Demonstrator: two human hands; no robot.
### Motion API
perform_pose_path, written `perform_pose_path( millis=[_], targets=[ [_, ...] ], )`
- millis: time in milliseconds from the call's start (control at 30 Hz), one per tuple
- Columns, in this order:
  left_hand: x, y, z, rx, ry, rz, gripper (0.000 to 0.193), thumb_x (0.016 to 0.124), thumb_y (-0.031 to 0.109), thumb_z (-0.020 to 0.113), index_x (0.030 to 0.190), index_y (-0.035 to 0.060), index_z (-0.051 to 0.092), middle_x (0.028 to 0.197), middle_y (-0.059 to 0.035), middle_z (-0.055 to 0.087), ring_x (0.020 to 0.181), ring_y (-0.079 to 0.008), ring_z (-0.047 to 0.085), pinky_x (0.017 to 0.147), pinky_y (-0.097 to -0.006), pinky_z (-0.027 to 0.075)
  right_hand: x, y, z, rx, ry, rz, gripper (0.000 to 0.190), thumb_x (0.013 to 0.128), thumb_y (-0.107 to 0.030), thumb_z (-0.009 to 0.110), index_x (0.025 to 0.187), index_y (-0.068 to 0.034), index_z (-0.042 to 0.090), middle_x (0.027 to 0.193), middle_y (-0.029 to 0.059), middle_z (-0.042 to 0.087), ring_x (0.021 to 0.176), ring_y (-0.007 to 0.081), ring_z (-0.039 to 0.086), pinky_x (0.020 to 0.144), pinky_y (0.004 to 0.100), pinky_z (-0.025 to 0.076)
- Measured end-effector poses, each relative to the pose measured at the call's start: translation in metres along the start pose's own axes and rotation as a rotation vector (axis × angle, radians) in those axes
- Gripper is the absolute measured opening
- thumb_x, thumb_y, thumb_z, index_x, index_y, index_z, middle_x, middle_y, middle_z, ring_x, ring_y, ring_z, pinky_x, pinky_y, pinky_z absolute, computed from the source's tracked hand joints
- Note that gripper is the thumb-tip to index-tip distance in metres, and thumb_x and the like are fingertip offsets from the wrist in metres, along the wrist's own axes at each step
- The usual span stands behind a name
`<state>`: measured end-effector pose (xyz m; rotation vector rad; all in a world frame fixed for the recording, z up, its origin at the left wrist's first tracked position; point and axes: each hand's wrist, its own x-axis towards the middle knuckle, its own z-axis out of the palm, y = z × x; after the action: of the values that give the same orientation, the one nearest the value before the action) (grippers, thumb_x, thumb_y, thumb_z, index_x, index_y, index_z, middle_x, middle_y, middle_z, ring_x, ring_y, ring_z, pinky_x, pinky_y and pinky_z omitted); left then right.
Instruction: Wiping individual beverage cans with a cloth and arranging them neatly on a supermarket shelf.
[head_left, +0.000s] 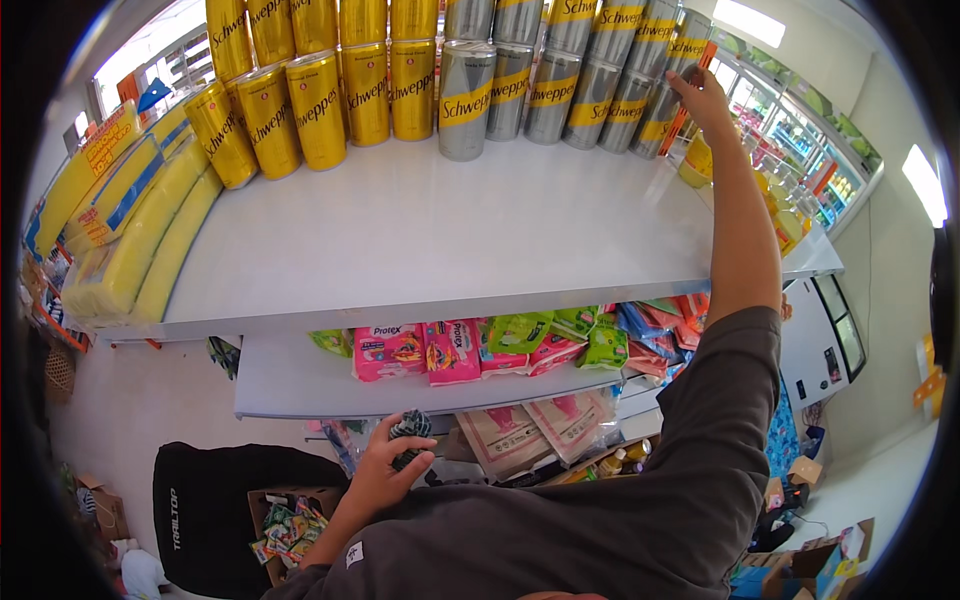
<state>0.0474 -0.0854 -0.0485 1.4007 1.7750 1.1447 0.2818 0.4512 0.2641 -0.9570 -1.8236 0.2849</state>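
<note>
Several yellow Schweppes cans (317, 112) and silver Schweppes soda water cans (466, 105) stand stacked in rows along the back of a white shelf (450, 225). My right hand (701, 94) reaches to the right end of the silver cans, by an orange upright strip (679, 112). Its fingers are bent near the strip and the end can; whether it grips either cannot be told. My left hand (386, 465) is low in front of the shelves, its fingers closed around a crumpled dark checked cloth (412, 431).
Yellow plastic-wrapped packs (142, 217) lie at the shelf's left end. Bottles with yellow contents (787, 225) stand at the right. Pink Protex packs (388, 352) and green packs (517, 331) fill a lower shelf. A box of packets (296, 525) sits at lower left.
</note>
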Motion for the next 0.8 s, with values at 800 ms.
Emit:
perform_pose_path(
  millis=[800],
  targets=[
    [-0.002, -0.021, -0.001, -0.047, -0.245, 0.053, 0.024, 0.084, 0.027, 0.07, 0.105, 0.0146, 0.072, 0.131, -0.0274, 0.047, 0.128, -0.0402, 0.043, 0.103, -0.0425, 0.037, -0.146, -0.099, -0.059, -0.029, 0.205, -0.394, 0.053, 0.09, -0.021, 0.065, 0.134, 0.001, 0.046, 0.123, 0.015, 0.059, 0.109, 0.0208, 0.058, 0.092, 0.0319, 0.047]
  ],
)
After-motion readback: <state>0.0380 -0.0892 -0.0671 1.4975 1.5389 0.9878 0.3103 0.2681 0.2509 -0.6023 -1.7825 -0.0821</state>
